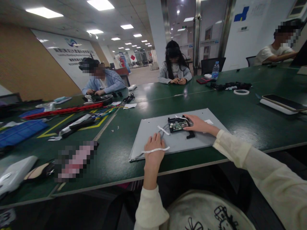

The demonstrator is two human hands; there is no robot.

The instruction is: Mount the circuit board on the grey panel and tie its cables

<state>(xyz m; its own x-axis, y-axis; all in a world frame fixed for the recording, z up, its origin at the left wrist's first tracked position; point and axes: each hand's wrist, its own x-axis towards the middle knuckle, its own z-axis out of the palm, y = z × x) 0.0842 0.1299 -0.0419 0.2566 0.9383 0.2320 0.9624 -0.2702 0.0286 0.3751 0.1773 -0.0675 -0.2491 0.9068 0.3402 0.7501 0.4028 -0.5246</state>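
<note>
On a flat grey panel (pixel 141 135) at the table's edge sits a green circuit board (pixel 177 126) in a black frame. My right hand (pixel 198 124) grips the right end of this framed board, thumb at the near side and fingers around the far side. A black bracket-like part (pixel 190 134) juts out below that hand. My left hand (pixel 154 148) rests on the panel with its fingers laid over a grey cable that runs towards the board. One white strip (pixel 157 149) crosses the back of this hand; another white strip (pixel 163 130) lies just beyond the fingertips.
A pink pixelated object (pixel 79 161) and a white device (pixel 16 174) lie to the left. Farther left are blue trays (pixel 22 132) and cables. A phone (pixel 285 102), a white tape ring (pixel 241 92) and a water bottle (pixel 215 71) stand rightward. Several people sit around the table.
</note>
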